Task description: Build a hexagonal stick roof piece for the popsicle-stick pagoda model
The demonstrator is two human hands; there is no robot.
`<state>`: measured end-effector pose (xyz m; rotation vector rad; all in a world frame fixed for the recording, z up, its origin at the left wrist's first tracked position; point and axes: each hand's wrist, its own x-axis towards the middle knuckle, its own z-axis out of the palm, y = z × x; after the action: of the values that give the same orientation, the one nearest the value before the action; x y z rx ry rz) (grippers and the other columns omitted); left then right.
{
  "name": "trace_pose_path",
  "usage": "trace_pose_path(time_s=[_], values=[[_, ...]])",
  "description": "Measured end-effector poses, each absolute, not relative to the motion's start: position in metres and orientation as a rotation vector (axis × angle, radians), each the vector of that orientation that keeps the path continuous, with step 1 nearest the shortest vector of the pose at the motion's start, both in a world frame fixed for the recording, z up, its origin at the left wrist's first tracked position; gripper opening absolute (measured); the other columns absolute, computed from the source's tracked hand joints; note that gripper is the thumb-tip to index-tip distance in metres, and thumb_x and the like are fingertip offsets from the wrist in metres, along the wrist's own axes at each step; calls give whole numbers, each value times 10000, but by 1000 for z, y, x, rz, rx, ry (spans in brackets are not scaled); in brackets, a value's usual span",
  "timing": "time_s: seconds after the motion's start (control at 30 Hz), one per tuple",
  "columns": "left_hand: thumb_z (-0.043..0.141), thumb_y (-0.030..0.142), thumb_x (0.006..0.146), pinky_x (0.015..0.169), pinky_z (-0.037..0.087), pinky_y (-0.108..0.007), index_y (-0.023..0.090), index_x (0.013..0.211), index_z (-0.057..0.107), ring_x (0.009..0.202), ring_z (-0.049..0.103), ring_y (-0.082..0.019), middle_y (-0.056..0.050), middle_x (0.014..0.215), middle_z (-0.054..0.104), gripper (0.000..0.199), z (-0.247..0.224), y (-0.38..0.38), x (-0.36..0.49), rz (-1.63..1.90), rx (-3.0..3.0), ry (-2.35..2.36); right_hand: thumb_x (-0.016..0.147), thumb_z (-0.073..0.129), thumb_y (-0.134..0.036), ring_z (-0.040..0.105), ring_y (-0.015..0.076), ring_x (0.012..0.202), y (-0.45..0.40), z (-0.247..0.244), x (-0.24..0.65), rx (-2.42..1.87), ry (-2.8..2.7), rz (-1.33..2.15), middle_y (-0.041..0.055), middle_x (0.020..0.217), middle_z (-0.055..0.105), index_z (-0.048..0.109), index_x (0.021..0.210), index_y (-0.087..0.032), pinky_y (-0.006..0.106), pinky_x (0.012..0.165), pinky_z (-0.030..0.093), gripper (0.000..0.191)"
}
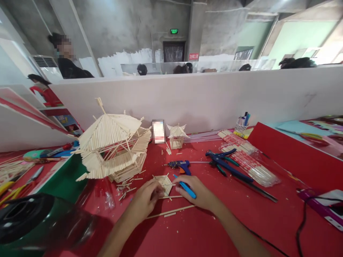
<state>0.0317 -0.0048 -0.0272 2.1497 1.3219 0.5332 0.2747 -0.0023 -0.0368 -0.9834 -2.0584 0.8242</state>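
Observation:
A small hexagonal frame of thin wooden sticks [166, 182] lies on the red table [184, 228]. My left hand [147, 196] is at its left edge, with thumb and fingers closed on it. On the other side, my right hand [197, 191] holds a blue pen-like tool [188, 189], its fingertips near the frame's right edge. Loose sticks [174, 212] lie just below the frame, between my hands. Above the frame rests a blue glue gun [182, 166].
A large stick pavilion [112, 142] stands at left, a small one [177, 136] at the back. Blue-handled cutters [230, 166] and bagged sticks [249, 160] lie at right. A dark green bottle [40, 221] fills the near left. People are beyond the white partition [200, 96].

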Motion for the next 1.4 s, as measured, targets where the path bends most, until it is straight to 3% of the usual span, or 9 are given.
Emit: trace_pose_path(time_s=[0.2, 0.3, 0.43, 0.6, 0.73, 1.07, 1.13, 1.3, 1.4], values=[[348, 281, 972, 860, 456, -350, 226, 974, 617, 984, 624, -243, -75, 1037, 666, 274, -20, 1, -20, 354, 2308, 1549, 950, 523, -317, 670, 209, 914, -1, -39, 278, -1093, -1936, 803, 47, 979, 719, 670, 1036, -257, 286, 838, 490, 181], [380, 233, 937, 889, 455, -370, 224, 1081, 617, 1068, 624, -269, -107, 1164, 656, 278, -22, 4, -38, 178, 2320, 1678, 959, 506, -345, 670, 217, 903, 0, -45, 278, -1116, -1886, 830, 63, 983, 712, 670, 1068, -255, 296, 820, 504, 216], [406, 277, 918, 860, 474, -364, 221, 997, 649, 1006, 648, -273, -109, 1081, 688, 262, -20, 0, -45, 19, 2259, 1679, 957, 501, -414, 673, 221, 832, 1, -54, 277, -1186, -1746, 926, 75, 928, 709, 662, 1134, -259, 309, 765, 535, 285], [583, 372, 808, 1021, 443, -464, 326, 1174, 659, 1237, 561, -343, -70, 1325, 635, 377, -25, -14, -60, 5, 2170, 1719, 961, 479, -502, 655, 199, 758, 3, -58, 274, -1215, -1531, 1096, 62, 821, 694, 656, 1152, -237, 293, 695, 536, 372], [578, 282, 794, 1019, 461, -471, 400, 1109, 692, 1220, 579, -321, -4, 1317, 644, 355, -30, -18, -69, -91, 2118, 1662, 945, 493, -537, 637, 199, 706, 2, -58, 271, -1214, -1432, 1146, 61, 764, 684, 665, 1164, -240, 294, 650, 526, 407], [440, 314, 910, 869, 478, -395, 269, 1001, 652, 1015, 643, -280, -77, 1081, 698, 235, -20, -11, -51, -114, 2187, 1578, 884, 575, -567, 608, 185, 690, 1, -51, 270, -1219, -1344, 1071, 89, 882, 685, 744, 983, -225, 289, 600, 517, 393], [421, 278, 906, 823, 471, -361, 249, 970, 639, 967, 650, -267, -75, 1018, 700, 229, -12, -8, -46, -126, 2212, 1583, 867, 590, -578, 573, 164, 632, 4, -49, 270, -1193, -1300, 1070, 73, 801, 658, 726, 932, -198, 269, 552, 490, 409], [380, 154, 867, 915, 464, -357, 247, 1155, 619, 1117, 624, -259, -86, 1221, 662, 386, 8, -8, -36, -26, 2313, 1517, 779, 704, -559, 491, 121, 527, 10, -48, 271, -1084, -1165, 1156, -15, 615, 538, 598, 838, -196, 228, 478, 421, 383], [330, 146, 905, 925, 478, -351, 246, 1175, 620, 1093, 645, -241, -69, 1198, 682, 409, 13, -13, -28, 16, 2351, 1463, 756, 752, -489, 485, 105, 531, 10, -47, 274, -1020, -1210, 1216, -31, 625, 539, 581, 805, -197, 223, 508, 430, 342]])
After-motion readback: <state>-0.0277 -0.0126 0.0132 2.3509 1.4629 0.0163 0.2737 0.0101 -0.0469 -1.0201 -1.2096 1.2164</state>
